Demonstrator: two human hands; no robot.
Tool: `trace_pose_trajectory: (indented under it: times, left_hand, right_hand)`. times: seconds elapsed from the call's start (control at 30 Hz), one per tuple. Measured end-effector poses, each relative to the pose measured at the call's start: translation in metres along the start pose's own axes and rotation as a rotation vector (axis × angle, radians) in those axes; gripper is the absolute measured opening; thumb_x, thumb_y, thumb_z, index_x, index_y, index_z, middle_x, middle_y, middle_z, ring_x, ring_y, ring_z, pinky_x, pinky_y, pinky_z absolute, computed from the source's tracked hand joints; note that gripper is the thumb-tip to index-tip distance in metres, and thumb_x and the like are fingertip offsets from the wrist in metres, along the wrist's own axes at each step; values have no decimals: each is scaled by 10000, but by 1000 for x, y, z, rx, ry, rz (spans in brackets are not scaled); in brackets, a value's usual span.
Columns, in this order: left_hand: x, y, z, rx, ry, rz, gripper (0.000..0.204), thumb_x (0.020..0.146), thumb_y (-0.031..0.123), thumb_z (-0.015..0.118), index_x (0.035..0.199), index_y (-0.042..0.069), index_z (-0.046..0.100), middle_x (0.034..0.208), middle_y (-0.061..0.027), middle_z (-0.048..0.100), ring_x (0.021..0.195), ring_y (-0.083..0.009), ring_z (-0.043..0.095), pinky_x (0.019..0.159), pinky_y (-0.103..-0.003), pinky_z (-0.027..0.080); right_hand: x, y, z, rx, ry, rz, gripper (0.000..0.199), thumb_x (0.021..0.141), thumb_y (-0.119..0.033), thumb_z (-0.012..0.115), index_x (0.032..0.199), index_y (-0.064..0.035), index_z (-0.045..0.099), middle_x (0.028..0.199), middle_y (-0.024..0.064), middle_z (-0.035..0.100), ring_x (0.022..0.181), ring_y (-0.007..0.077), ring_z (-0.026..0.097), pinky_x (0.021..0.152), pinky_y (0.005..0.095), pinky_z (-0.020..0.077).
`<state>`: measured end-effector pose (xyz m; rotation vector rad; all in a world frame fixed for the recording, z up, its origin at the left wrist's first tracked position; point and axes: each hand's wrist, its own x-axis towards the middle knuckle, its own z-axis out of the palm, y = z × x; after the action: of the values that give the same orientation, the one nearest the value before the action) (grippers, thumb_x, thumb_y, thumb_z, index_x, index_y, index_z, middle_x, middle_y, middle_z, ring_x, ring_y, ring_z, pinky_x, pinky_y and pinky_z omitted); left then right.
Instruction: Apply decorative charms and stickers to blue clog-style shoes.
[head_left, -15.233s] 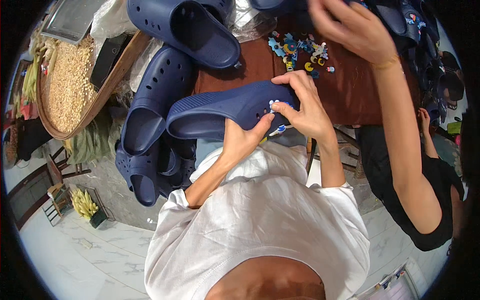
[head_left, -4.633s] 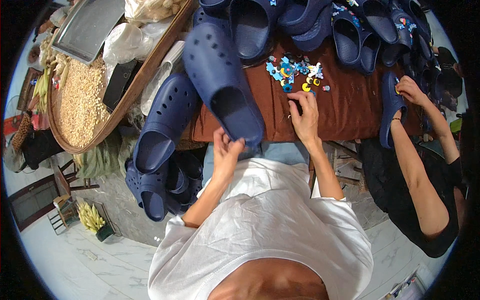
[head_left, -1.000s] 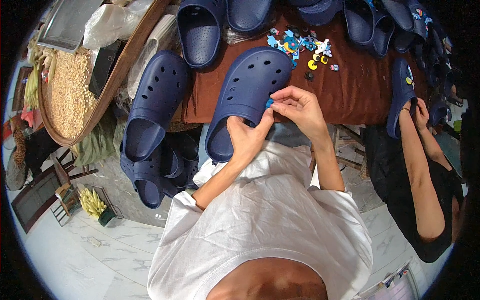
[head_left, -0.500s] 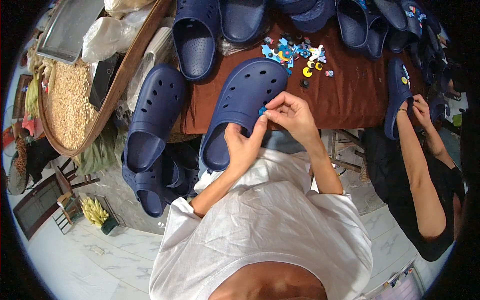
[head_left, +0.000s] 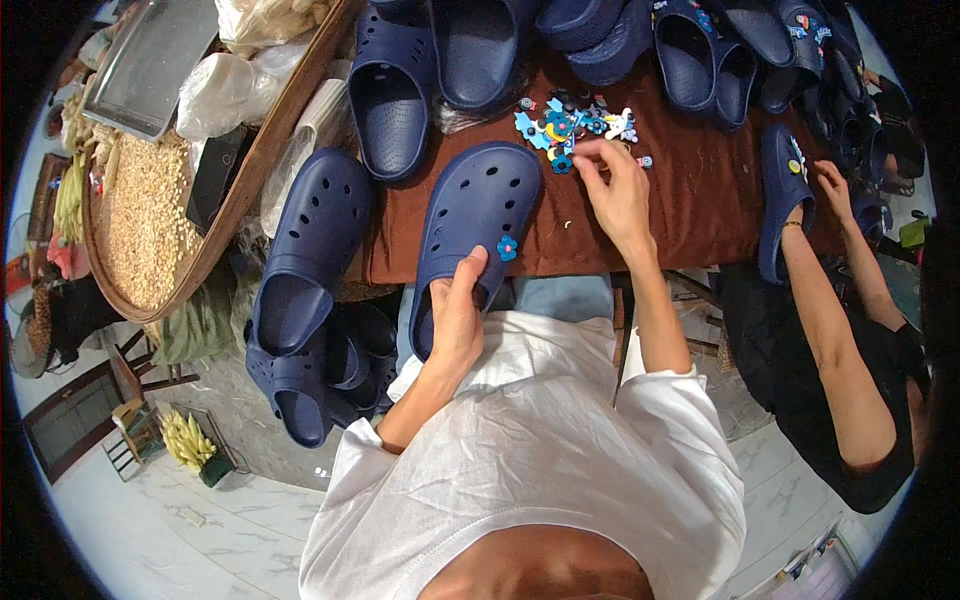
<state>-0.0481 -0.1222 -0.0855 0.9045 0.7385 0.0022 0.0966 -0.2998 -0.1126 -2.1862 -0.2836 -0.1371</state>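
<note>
A navy blue clog [head_left: 482, 195] with round vent holes stands toe-away at the near table edge. My left hand [head_left: 458, 310] is closed round its opening, the fingers inside and the thumb on top. A blue flower shoe charm [head_left: 507, 248] sits on the clog's right side, just beyond that thumb. My right hand [head_left: 618, 195] is apart from the clog, at the near side of a pile of small colourful shoe charms [head_left: 556, 126]. Its thumb and forefinger are spread, with nothing visible between them. Another blue flower charm [head_left: 562, 164] lies close to its thumb.
More navy clogs [head_left: 390, 110] line the far side of the brown-covered table [head_left: 690, 220]. Another clog [head_left: 315, 230] rests at my left, by a wooden tray [head_left: 215, 235] of pale grains. At right, a co-worker's hand [head_left: 832, 188] is near a charm-decorated clog [head_left: 780, 205].
My right hand has let go of the blue flower charm, now on the clog, and moved away to the charm pile. My left thumb has shifted onto the clog's upper.
</note>
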Motion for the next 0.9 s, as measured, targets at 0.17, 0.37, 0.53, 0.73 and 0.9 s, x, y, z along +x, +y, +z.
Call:
trace_pose_trajectory:
  times: [0.17, 0.37, 0.53, 0.73, 0.9]
  left_hand:
    - [5, -2, 1, -75, 11, -42, 411, 862, 254, 646, 1129, -46, 558, 1090, -87, 615, 999, -164, 574, 917, -301, 424]
    - [8, 3, 3, -223, -25, -114, 456, 846, 258, 669, 1182, -15, 526, 1128, -77, 594, 1053, -176, 550, 960, -300, 400]
    - [15, 13, 2, -271, -53, -201, 448, 835, 187, 665, 1191, -35, 506, 1144, -108, 593, 1055, -212, 572, 965, -337, 426]
    - [26, 10, -2, -388, -156, -200, 382, 812, 71, 627, 1152, -65, 519, 1119, -144, 602, 1021, -248, 596, 957, -370, 459]
    - [31, 11, -4, -463, -241, -219, 330, 790, 15, 594, 1102, -80, 544, 1069, -155, 618, 990, -267, 608, 933, -387, 479]
  right_hand:
    - [27, 5, 23, -111, -43, -93, 183, 811, -179, 700, 916, -40, 647, 860, 121, 617, 786, 303, 611, 706, 399, 478]
    - [44, 1, 40, -401, -47, -297, 284, 720, -210, 771, 894, -43, 620, 854, 131, 575, 802, 325, 584, 684, 430, 467]
    - [41, 5, 45, -417, -29, -335, 235, 734, -148, 749, 878, -31, 604, 851, 130, 566, 796, 326, 586, 677, 437, 474]
    - [34, 11, 39, -345, 53, -369, 145, 777, -119, 697, 860, -28, 620, 830, 118, 565, 778, 307, 601, 653, 420, 482]
    - [19, -1, 25, -200, 174, -246, 132, 803, -126, 681, 925, -76, 674, 849, 77, 587, 777, 276, 605, 672, 395, 484]
